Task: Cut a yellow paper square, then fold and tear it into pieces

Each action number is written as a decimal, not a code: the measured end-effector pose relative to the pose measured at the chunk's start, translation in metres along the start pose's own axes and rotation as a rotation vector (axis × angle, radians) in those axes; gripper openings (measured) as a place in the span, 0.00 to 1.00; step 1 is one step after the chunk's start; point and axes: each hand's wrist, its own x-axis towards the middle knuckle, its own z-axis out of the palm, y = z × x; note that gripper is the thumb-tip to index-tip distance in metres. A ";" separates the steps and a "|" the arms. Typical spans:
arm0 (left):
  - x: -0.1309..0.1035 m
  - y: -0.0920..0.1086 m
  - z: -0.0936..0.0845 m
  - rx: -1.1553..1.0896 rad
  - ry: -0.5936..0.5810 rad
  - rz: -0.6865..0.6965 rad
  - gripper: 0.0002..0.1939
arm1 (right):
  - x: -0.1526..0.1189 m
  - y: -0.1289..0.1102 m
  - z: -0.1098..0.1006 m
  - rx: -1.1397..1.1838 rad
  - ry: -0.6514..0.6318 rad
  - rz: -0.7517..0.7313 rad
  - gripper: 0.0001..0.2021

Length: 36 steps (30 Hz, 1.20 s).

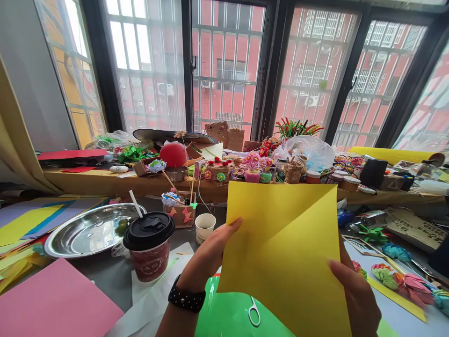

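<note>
yellow paper (280,252) stands raised above the worktop (101,276), held at both sides. the left hand (215,245) is closed on its left edge, the right hand (361,292) on its right, thumbs in front, other fingers mostly hidden behind. below lies a green sheet (219,311) with a white loop handle (253,304) on it; leftward, a lidded cup (149,257) and pink paper (58,304).

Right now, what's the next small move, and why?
Probably lower the yellow sheet onto the green surface, clear of the white loop handle: the left hand and right hand hold it raised by its sides, and it looks bowed.
</note>
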 end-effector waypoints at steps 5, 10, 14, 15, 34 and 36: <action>-0.005 0.007 -0.008 -0.009 0.058 -0.012 0.22 | 0.003 -0.007 0.010 0.148 -0.007 -0.008 0.34; -0.013 0.018 -0.018 -0.049 0.094 -0.029 0.20 | 0.023 0.001 -0.001 0.079 0.080 -0.019 0.35; -0.016 0.020 -0.024 -0.046 0.122 -0.039 0.20 | 0.034 0.011 -0.010 0.073 0.042 0.029 0.32; -0.017 0.020 -0.025 -0.045 0.125 -0.036 0.20 | 0.035 0.012 -0.011 0.080 0.031 0.057 0.32; -0.030 0.021 -0.042 -0.010 0.109 -0.064 0.19 | 0.019 0.007 -0.005 0.159 0.084 0.366 0.21; -0.033 0.019 -0.045 0.023 0.068 -0.091 0.18 | 0.019 0.006 -0.008 0.120 0.098 0.393 0.16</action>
